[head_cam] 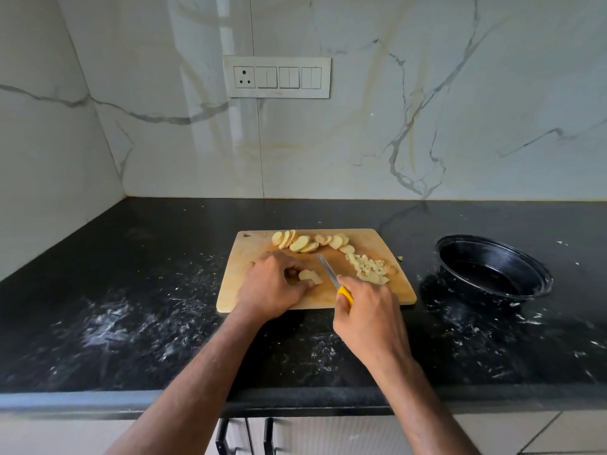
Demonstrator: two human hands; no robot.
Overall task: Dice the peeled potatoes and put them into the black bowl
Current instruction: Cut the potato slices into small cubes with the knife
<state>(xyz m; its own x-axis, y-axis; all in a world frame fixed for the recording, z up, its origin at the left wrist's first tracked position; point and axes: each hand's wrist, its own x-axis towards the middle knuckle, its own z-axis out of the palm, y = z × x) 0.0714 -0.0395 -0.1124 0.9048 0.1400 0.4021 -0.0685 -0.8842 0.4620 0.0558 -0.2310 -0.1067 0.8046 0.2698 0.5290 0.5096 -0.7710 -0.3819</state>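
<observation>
A wooden cutting board (262,302) lies on the black counter. Along its far edge sits a row of potato slices (300,242). A pile of diced potato (369,269) lies on the board's right side. My left hand (271,285) pinches a small stack of slices (310,276) near the board's middle. My right hand (368,310) grips a knife by its yellow handle (345,295), and the blade (326,269) points up-left just right of the held slices. The black bowl (492,266) stands tilted on the counter right of the board, with nothing visible inside.
The black counter (131,290) is smeared with white starchy streaks on both sides of the board. A marble wall with a switch panel (277,77) rises behind. One potato bit (400,258) lies off the board's right edge. Cabinet handles (223,435) show below the counter's front edge.
</observation>
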